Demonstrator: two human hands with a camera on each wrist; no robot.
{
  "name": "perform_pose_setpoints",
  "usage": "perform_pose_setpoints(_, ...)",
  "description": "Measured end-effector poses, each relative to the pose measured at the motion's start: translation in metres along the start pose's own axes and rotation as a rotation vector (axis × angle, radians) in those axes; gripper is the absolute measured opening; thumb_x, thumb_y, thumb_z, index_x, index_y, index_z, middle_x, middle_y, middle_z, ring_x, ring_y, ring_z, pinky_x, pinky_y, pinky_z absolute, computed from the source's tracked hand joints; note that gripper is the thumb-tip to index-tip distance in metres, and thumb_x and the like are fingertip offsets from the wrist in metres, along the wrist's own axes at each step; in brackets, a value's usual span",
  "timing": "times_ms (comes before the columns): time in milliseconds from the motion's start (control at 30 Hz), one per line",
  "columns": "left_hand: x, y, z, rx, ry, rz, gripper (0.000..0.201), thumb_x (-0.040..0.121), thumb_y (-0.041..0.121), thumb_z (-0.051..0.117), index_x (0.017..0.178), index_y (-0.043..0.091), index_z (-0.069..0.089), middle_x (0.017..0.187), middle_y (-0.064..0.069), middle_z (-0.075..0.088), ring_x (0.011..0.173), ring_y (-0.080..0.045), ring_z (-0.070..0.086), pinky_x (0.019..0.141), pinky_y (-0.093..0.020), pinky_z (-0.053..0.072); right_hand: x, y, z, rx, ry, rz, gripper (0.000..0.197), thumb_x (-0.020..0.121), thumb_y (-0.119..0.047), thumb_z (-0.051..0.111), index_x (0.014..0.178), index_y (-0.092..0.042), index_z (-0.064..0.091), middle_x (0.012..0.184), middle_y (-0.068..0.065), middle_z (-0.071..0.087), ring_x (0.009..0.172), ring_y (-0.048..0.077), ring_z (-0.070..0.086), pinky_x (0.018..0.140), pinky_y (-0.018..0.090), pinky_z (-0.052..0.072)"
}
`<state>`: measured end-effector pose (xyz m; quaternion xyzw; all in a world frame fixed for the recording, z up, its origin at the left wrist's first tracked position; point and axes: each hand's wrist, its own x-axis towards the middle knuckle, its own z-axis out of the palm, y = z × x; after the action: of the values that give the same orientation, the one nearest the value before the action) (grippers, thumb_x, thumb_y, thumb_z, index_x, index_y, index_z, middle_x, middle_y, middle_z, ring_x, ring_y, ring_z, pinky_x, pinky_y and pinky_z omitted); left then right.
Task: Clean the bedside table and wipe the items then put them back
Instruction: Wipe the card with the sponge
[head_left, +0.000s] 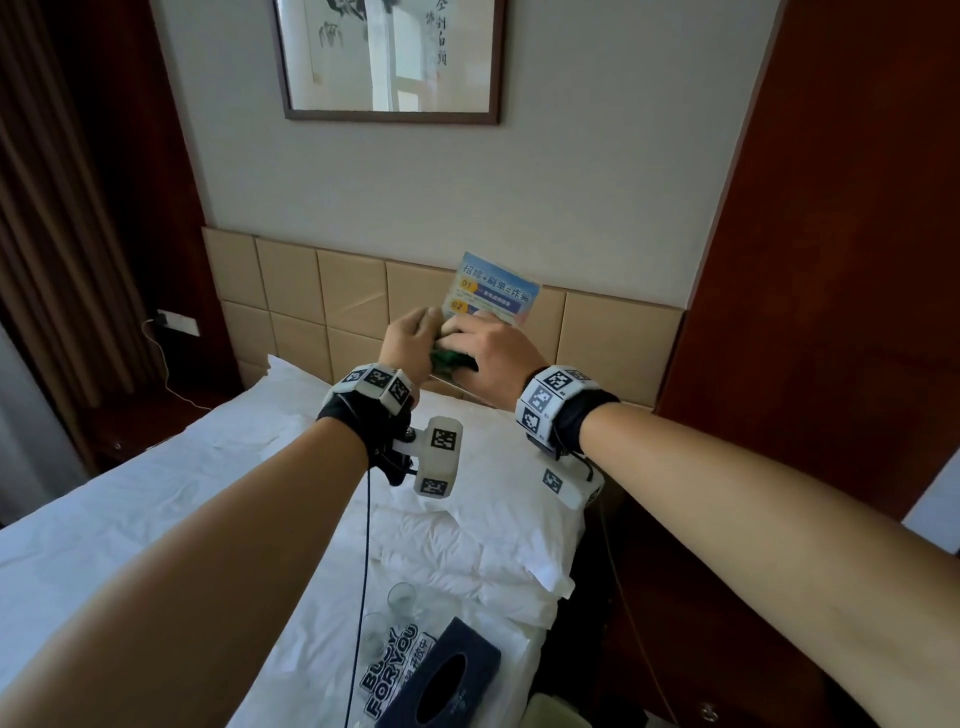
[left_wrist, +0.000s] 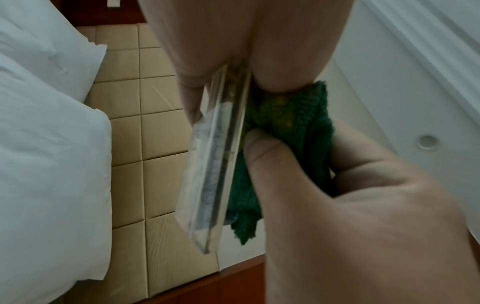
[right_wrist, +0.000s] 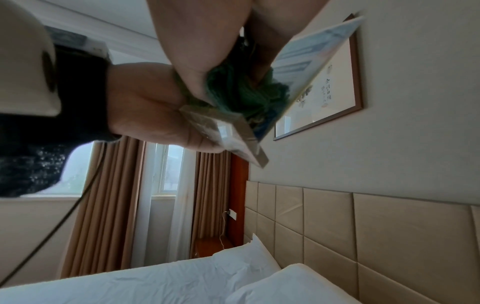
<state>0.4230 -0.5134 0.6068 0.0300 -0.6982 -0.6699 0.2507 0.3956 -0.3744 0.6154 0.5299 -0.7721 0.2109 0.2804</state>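
Acrylic sign stand (head_left: 493, 288) is seen from the head view held above the bed (head_left: 156, 499), gripped by the left hand (head_left: 410, 338) while the right hand (head_left: 485, 353) presses a green cloth (head_left: 449, 358) to it. From the left wrist, fingers (left_wrist: 262, 164) are clamped on both; from the right wrist, wiping is judged underway, with return to the desk needed next.

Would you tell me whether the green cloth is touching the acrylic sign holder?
Touching. The left wrist view shows the green cloth pressed flat against the sign holder, with no gap between them.
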Motion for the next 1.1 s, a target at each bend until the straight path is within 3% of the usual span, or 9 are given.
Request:
perform_pose_setpoints(67,-0.002,0.003,0.001,0.025,0.002,0.007,0.030,0.097,0.031,0.050,0.087,0.006,0.063,0.086,-0.021,0.062,0.079,-0.031,0.059,0.078,-0.061,0.051,-0.003,0.005,-0.006,-0.036,0.024,0.014,0.023,0.079,-0.019,0.069,0.099,-0.009,0.074,0.102,0.004,0.069,0.093,0.029,0.059,0.075,0.035,0.048)
perform_pose_setpoints(167,-0.005,0.006,0.000,0.087,-0.020,0.002,0.029,0.102,0.029,0.044,0.089,0.010,0.062,0.097,-0.029,0.065,0.086,-0.044,0.065,0.076,-0.056,0.054,-0.003,0.020,-0.020,-0.085,0.113,0.176,0.021,0.080,-0.012,0.069,0.100,-0.009,0.072,0.103,0.005,0.068,0.095,0.028,0.058,0.077,0.035,0.051)
perform_pose_setpoints(333,-0.014,0.007,0.006,0.095,-0.049,-0.012,0.031,0.102,0.033,0.044,0.091,0.012,0.063,0.089,-0.019,0.067,0.082,-0.037,0.067,0.078,-0.058,0.055,0.000,0.047,-0.043,-0.078,0.282,0.468,0.012,0.082,-0.008,0.063,0.089,-0.001,0.068,0.098,0.009,0.064,0.088,0.028,0.058,0.074,0.031,0.047)
perform_pose_setpoints(467,-0.011,0.007,0.017,0.072,-0.011,-0.019,0.030,0.100,0.034,0.045,0.085,0.019,0.066,0.094,-0.027,0.068,0.082,-0.044,0.067,0.076,-0.062,0.053,-0.006,0.027,-0.035,-0.021,0.184,0.328,0.022,0.081,-0.011,0.068,0.102,-0.006,0.072,0.104,0.005,0.068,0.092,0.023,0.061,0.083,0.036,0.052)
perform_pose_setpoints(600,-0.009,-0.001,0.019,0.054,0.021,-0.063,0.029,0.095,0.038,0.048,0.085,0.021,0.069,0.095,-0.029,0.066,0.073,-0.032,0.059,0.068,-0.065,0.051,-0.015,0.013,-0.018,0.057,0.012,0.196,0.032,0.076,-0.022,0.075,0.105,-0.009,0.073,0.106,0.004,0.069,0.097,0.023,0.063,0.090,0.036,0.047)
perform_pose_setpoints(733,-0.014,-0.005,0.017,0.076,0.037,-0.080,0.030,0.102,0.033,0.043,0.089,0.016,0.064,0.084,-0.014,0.067,0.073,-0.027,0.062,0.066,-0.047,0.054,-0.025,0.022,-0.021,0.029,-0.050,0.216,0.026,0.076,-0.017,0.074,0.101,-0.011,0.074,0.103,0.004,0.069,0.090,0.022,0.062,0.080,0.031,0.050)
perform_pose_setpoints(867,-0.010,-0.010,0.008,0.034,0.035,-0.127,0.031,0.102,0.032,0.043,0.088,0.011,0.061,0.086,-0.015,0.064,0.078,-0.029,0.065,0.076,-0.055,0.055,-0.033,0.042,-0.028,0.011,0.095,0.443,0.017,0.081,-0.009,0.065,0.097,-0.014,0.071,0.094,0.001,0.065,0.081,0.020,0.060,0.069,0.029,0.052)
perform_pose_setpoints(1033,-0.006,-0.013,-0.006,0.045,-0.033,-0.174,0.032,0.100,0.040,0.045,0.092,0.017,0.066,0.090,-0.013,0.070,0.088,-0.036,0.069,0.083,-0.060,0.053,-0.038,0.058,-0.040,0.072,0.185,0.712,0.055,0.085,-0.005,0.054,0.133,-0.029,0.057,0.107,0.002,0.054,0.092,0.018,0.055,0.082,0.027,0.047)
perform_pose_setpoints(1100,-0.007,-0.012,-0.009,0.058,-0.058,-0.189,0.031,0.099,0.041,0.045,0.091,0.019,0.067,0.091,-0.014,0.071,0.092,-0.037,0.070,0.085,-0.061,0.053,-0.036,0.058,-0.044,0.122,0.201,0.761,0.046,0.087,-0.004,0.052,0.124,-0.028,0.065,0.107,0.004,0.058,0.091,0.018,0.057,0.078,0.022,0.045)
